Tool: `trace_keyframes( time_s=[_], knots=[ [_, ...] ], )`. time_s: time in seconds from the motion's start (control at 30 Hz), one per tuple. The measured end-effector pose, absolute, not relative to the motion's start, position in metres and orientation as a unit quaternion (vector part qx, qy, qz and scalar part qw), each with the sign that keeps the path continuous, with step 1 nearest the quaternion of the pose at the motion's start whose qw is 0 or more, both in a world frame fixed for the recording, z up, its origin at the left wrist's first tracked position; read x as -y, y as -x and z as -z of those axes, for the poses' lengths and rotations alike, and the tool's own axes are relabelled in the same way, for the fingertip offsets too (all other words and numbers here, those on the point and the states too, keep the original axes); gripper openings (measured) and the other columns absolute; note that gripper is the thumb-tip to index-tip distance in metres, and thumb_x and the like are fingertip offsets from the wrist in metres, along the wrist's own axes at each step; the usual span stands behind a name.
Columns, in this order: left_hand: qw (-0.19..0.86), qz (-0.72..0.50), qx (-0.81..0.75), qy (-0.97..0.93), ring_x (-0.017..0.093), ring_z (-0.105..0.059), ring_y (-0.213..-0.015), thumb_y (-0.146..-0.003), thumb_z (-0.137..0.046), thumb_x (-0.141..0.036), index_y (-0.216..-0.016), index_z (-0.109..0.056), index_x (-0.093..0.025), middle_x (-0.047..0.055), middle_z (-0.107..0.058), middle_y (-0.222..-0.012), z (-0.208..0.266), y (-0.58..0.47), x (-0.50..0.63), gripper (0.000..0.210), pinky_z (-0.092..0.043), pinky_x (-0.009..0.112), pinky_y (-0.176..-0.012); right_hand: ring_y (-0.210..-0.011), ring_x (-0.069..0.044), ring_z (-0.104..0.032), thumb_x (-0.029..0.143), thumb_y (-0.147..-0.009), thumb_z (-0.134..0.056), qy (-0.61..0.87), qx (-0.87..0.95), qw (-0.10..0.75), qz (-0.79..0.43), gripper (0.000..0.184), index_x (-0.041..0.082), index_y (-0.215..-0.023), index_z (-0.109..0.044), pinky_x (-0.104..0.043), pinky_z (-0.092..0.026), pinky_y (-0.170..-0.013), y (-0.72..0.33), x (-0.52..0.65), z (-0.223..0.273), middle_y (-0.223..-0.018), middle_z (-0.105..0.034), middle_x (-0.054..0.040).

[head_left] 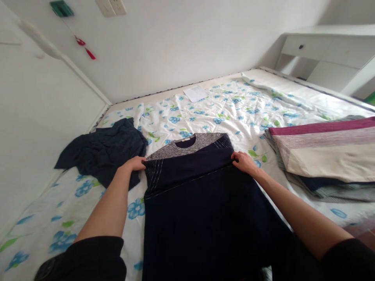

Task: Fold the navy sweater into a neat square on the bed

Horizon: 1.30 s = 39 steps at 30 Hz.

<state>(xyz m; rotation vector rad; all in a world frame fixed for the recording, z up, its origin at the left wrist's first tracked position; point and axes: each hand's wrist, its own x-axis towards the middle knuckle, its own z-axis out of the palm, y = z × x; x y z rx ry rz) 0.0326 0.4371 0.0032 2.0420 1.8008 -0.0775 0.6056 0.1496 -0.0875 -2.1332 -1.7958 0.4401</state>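
Navy shirt (205,203) pinched between left hand (135,163) and right hand (243,162).

Bed (228,105) in front of me, covered by a white quilt with blue flowers and green leaves. Crumpled dark blue garment (102,150) lies on it at my left, near the wall. Stack of folded textiles (325,156) at my right: maroon band on top, then grey-pink stripe, cream, darker layers under. White sheet of paper (195,93) lies flat at the far edge of the bed. White desk (325,47) with a small dark knob stands beyond the far right corner. On the wall: red tassel (86,47), green item (61,8), white switch plate (111,7).
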Motion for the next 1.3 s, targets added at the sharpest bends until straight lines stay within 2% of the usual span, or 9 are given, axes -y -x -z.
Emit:
trace_keyframes(
  time_s=[0.13,0.37,0.5,0.57,0.67,0.77,1.0,1.13,1.3],
  knots=[
    [0.315,0.003,-0.678,-0.664,0.018,-0.062,-0.068,-0.057,-0.078,-0.025,-0.073,-0.063,-0.024,-0.005,-0.061,-0.065,0.001,-0.024,-0.427,0.022,-0.046,0.022,-0.059,-0.100,-0.022,-0.071,0.014,-0.095,-0.072,0.740,0.631,0.168,-0.160,0.030,0.020,-0.122,-0.082,-0.028,-0.049,-0.093,-0.606,-0.149,0.087,-0.113,-0.079,-0.0082],
    [0.434,-0.084,-0.698,-0.564,0.017,-0.066,-0.072,-0.062,-0.093,-0.043,-0.087,-0.067,-0.023,-0.002,-0.071,-0.082,0.000,-0.027,-0.417,0.041,-0.056,0.025,-0.068,-0.101,-0.021,-0.073,0.017,-0.092,-0.077,0.737,0.633,0.164,-0.174,0.030,0.021,-0.121,-0.083,-0.027,-0.050,-0.092,-0.608,-0.150,0.080,-0.113,-0.080,-0.0073],
    [0.344,-0.145,-0.723,-0.582,0.021,-0.071,-0.083,-0.068,-0.096,-0.043,-0.091,-0.063,-0.024,-0.001,-0.072,-0.085,0.014,-0.034,-0.417,0.045,-0.060,0.031,-0.079,-0.102,-0.023,-0.075,0.038,-0.102,-0.077,0.748,0.611,0.168,-0.198,0.021,0.022,-0.113,-0.085,-0.028,-0.050,-0.089,-0.607,-0.153,0.074,-0.113,-0.083,-0.0080],
    [0.270,-0.166,-0.752,-0.577,0.028,-0.075,-0.099,-0.077,-0.092,-0.041,-0.099,-0.064,-0.024,0.004,-0.077,-0.096,0.023,-0.042,-0.411,0.040,-0.062,0.039,-0.093,-0.098,-0.023,-0.075,0.047,-0.110,-0.069,0.764,0.587,0.170,-0.207,0.030,0.022,-0.106,-0.085,-0.028,-0.049,-0.084,-0.606,-0.154,0.074,-0.107,-0.084,-0.0089],
    [0.141,-0.181,-0.773,-0.592,0.038,-0.072,-0.128,-0.093,-0.078,-0.033,-0.128,-0.069,-0.019,0.019,-0.078,-0.128,0.033,-0.061,-0.391,0.039,-0.056,0.052,-0.113,-0.096,-0.023,-0.075,0.042,-0.112,-0.067,0.780,0.572,0.167,-0.189,0.028,0.021,-0.106,-0.085,-0.027,-0.049,-0.082,-0.603,-0.154,0.078,-0.105,-0.084,-0.0094],
    [0.034,-0.200,-0.734,-0.648,0.043,-0.062,-0.147,-0.103,-0.063,-0.025,-0.155,-0.063,-0.012,0.029,-0.064,-0.157,0.038,-0.086,-0.362,0.054,-0.048,0.060,-0.125,-0.099,-0.022,-0.074,0.034,-0.109,-0.070,0.778,0.584,0.166,-0.163,0.019,0.021,-0.109,-0.084,-0.027,-0.049,-0.084,-0.601,-0.153,0.084,-0.109,-0.082,-0.0094],
    [0.075,-0.070,-0.572,-0.814,0.038,-0.035,-0.176,-0.115,-0.044,-0.046,-0.176,-0.052,-0.018,0.016,-0.045,-0.186,0.073,-0.103,-0.282,0.067,-0.029,0.057,-0.143,-0.101,-0.022,-0.073,0.035,-0.110,-0.071,0.773,0.585,0.183,-0.164,0.018,0.021,-0.112,-0.083,-0.027,-0.050,-0.090,-0.603,-0.151,0.092,-0.113,-0.080,-0.0096],
    [0.064,-0.068,-0.639,-0.764,0.037,-0.026,-0.180,-0.116,-0.036,-0.051,-0.184,-0.035,-0.013,0.019,-0.033,-0.191,0.090,-0.071,-0.255,0.078,-0.026,0.058,-0.144,-0.101,-0.022,-0.074,0.034,-0.109,-0.073,0.774,0.579,0.190,-0.172,0.017,0.021,-0.111,-0.083,-0.028,-0.050,-0.092,-0.605,-0.153,0.098,-0.109,-0.081,-0.0081],
    [0.068,-0.072,-0.680,-0.727,0.038,-0.028,-0.179,-0.116,-0.030,-0.048,-0.185,-0.029,-0.008,0.021,-0.027,-0.192,0.087,-0.052,-0.234,0.080,-0.025,0.057,-0.145,-0.101,-0.021,-0.075,0.034,-0.107,-0.075,0.782,0.563,0.206,-0.173,0.015,0.020,-0.110,-0.080,-0.027,-0.052,-0.094,-0.604,-0.153,0.100,-0.109,-0.081,-0.0075]
  ],
)
